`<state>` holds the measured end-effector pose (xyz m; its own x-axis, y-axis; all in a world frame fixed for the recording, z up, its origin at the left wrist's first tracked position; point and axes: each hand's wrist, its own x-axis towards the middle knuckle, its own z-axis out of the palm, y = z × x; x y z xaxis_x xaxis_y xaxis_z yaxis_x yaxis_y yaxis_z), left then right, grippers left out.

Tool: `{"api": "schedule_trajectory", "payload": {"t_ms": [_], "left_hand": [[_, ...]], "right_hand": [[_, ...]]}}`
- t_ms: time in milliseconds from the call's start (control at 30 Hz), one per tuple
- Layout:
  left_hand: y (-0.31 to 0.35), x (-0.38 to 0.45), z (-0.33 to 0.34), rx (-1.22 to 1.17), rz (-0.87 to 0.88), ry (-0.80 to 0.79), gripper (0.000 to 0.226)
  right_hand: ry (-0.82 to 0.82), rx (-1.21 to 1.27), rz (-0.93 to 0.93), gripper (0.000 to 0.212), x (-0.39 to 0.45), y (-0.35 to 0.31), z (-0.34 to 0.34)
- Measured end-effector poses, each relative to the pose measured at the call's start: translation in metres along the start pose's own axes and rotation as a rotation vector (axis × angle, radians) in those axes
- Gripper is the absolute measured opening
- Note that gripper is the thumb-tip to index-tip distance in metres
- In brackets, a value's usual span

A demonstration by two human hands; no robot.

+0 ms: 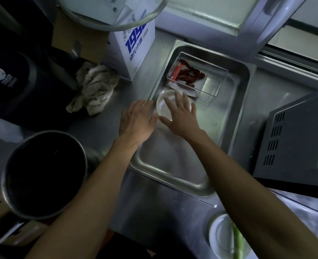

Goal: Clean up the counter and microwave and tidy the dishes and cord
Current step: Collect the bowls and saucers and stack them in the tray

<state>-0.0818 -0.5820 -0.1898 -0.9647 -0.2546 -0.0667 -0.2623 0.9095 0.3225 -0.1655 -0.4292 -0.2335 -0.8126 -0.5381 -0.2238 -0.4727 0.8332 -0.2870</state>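
Observation:
A steel tray (234, 116) lies on the metal counter. Inside it, at the far end, stands a clear plastic box (213, 81) holding dried red chillies (189, 73). In front of the box sits a small white round dish (162, 104). My right hand (180, 116) lies flat over that dish with fingers spread. My left hand (136, 121) rests on the tray's left rim beside the dish, fingers apart and holding nothing. The microwave (294, 143) stands at the right, dark and vented on its side. No cord is visible.
A crumpled grey rag (93, 88) lies left of the tray, by a white carton with blue print (133, 47). A large dark steel pot (42, 174) stands at the near left. A white bowl with a green stalk (227, 238) sits at the bottom right.

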Motion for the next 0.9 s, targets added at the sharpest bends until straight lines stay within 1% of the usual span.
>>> {"api": "schedule_trajectory", "payload": {"t_ms": [67, 167, 333, 467, 533, 667, 900], "left_hand": [[0.003, -0.008, -0.004, 0.004, -0.003, 0.001, 0.036], [0.009, -0.027, -0.007, 0.079, 0.037, -0.019, 0.039], [0.029, -0.076, -0.007, 0.041, 0.096, -0.014, 0.05], [0.049, -0.113, -0.004, 0.04, 0.161, -0.046, 0.052], [0.06, -0.128, -0.002, 0.035, 0.219, -0.067, 0.053], [0.085, -0.153, -0.001, 0.096, 0.345, -0.091, 0.055], [0.122, -0.189, 0.013, 0.127, 0.628, -0.155, 0.056]], "right_hand": [[0.04, 0.014, 0.023, 0.073, -0.021, 0.003, -0.005], [0.069, 0.036, 0.054, 0.072, -0.055, 0.007, -0.014], [0.102, 0.066, 0.07, 0.069, -0.116, 0.009, -0.026], [0.147, 0.073, 0.123, 0.066, -0.167, 0.014, -0.029], [0.151, 0.085, 0.167, 0.066, -0.192, 0.016, -0.029], [0.164, 0.102, 0.26, 0.065, -0.245, 0.02, -0.025], [0.19, 0.162, 0.528, 0.062, -0.349, 0.022, -0.015]]}}
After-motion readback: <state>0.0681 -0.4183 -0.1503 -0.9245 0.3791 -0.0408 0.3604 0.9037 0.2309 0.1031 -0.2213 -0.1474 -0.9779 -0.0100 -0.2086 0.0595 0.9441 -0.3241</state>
